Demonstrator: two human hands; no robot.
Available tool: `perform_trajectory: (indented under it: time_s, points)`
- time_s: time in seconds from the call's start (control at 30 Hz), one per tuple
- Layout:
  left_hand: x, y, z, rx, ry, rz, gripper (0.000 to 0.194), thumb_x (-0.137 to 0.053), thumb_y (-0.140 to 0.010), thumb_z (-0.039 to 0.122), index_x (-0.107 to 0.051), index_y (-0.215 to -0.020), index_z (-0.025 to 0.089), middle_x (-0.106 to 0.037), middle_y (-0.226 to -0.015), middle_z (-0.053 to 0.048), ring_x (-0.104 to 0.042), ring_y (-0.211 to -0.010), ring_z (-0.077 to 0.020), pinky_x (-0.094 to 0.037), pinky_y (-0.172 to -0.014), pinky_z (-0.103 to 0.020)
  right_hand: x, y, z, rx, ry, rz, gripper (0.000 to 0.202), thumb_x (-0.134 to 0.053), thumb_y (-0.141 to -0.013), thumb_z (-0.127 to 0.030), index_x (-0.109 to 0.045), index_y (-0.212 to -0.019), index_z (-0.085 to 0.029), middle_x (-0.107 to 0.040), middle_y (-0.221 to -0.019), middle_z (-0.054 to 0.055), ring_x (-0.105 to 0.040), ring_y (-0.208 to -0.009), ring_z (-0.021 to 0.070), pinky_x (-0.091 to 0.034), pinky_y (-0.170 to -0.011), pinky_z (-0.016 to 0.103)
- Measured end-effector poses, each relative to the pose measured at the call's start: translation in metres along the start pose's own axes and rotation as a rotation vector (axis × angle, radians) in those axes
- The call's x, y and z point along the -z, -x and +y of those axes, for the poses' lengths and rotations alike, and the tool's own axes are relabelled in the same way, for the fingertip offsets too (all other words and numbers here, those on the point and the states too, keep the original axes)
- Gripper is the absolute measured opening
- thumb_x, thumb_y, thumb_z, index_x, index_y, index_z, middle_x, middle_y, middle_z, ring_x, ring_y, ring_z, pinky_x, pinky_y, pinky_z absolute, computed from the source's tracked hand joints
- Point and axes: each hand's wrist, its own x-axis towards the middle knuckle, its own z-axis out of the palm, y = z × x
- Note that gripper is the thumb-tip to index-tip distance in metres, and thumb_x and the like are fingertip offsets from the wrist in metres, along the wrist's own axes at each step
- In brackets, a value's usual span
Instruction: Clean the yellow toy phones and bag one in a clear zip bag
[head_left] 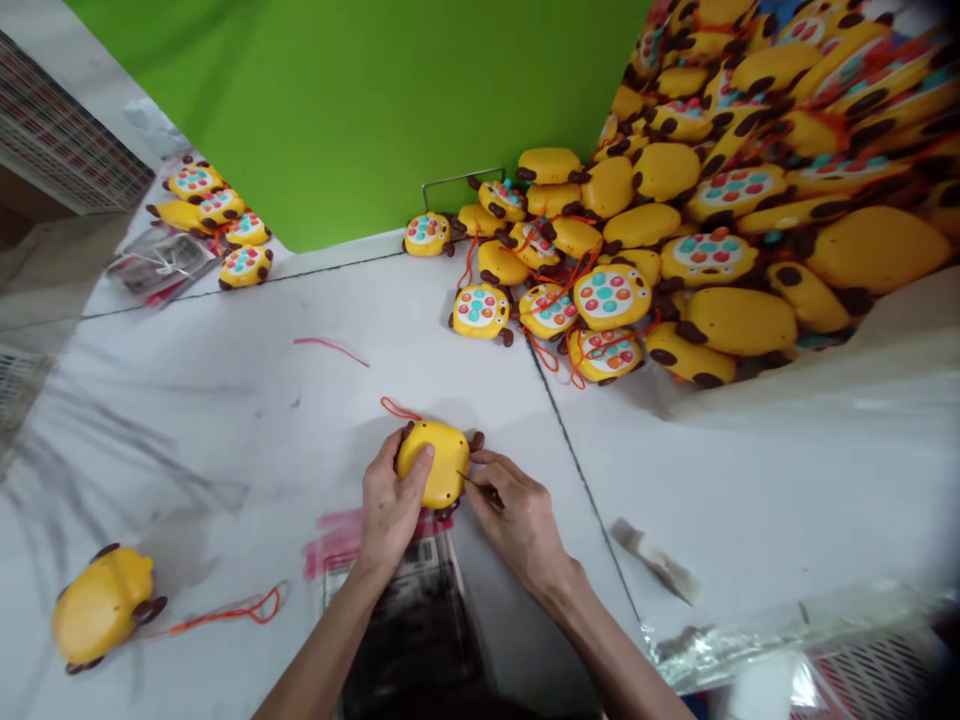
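Observation:
A yellow animal-shaped toy [444, 462] with brown feet is held back side up above the white table. My left hand [396, 492] is closed around its left side, thumb lying across the back. An orange cord loop [400, 408] sticks out at its upper left. My right hand [517, 510] is pinched at the toy's right edge around a thin dark pointed tool [463, 477], whose tip touches or nearly touches the back; most of it is hidden by the fingers. Below the hands lies a dark plastic-wrapped packet [420, 620] with a pink strip.
Several similar toys [611, 295] with coloured buttons are heaped at the right, beside a green panel [375, 110]. Another toy [105, 610] with an orange cord lies lower left. More toys [244, 265] sit upper left. A pink strip [331, 350] and a crumpled scrap [656, 560] lie on the table.

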Motion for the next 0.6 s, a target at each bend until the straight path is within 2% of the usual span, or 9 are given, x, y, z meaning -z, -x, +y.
perform_trajectory:
  time_s: [0.3, 0.6]
  points:
    - [-0.0004, -0.0002, -0.0017, -0.005, -0.063, 0.019, 0.049, -0.058, -0.079, 0.048, -0.057, -0.113, 0.014, -0.064, -0.092, -0.007, -0.060, -0.078, -0.0209, -0.049, -0.068, -0.029, -0.0017, -0.0008, 0.0016, 0.010, 0.041, 0.000, 0.015, -0.050, -0.085, -0.012, -0.054, -0.072, -0.019, -0.066, -0.100, 0.010, -0.067, -0.083, 0.0173, -0.055, -0.066, 0.025]
    - [0.0002, -0.0011, -0.0019, -0.018, -0.096, 0.021, 0.047, -0.057, -0.079, 0.046, -0.058, -0.113, 0.013, -0.066, -0.091, -0.008, -0.060, -0.079, -0.0212, -0.049, -0.068, -0.029, -0.0016, 0.0000, 0.0011, 0.015, 0.052, 0.016, 0.015, -0.051, -0.085, -0.014, -0.056, -0.071, -0.019, -0.066, -0.099, 0.010, -0.067, -0.072, 0.0151, -0.054, -0.058, 0.023]
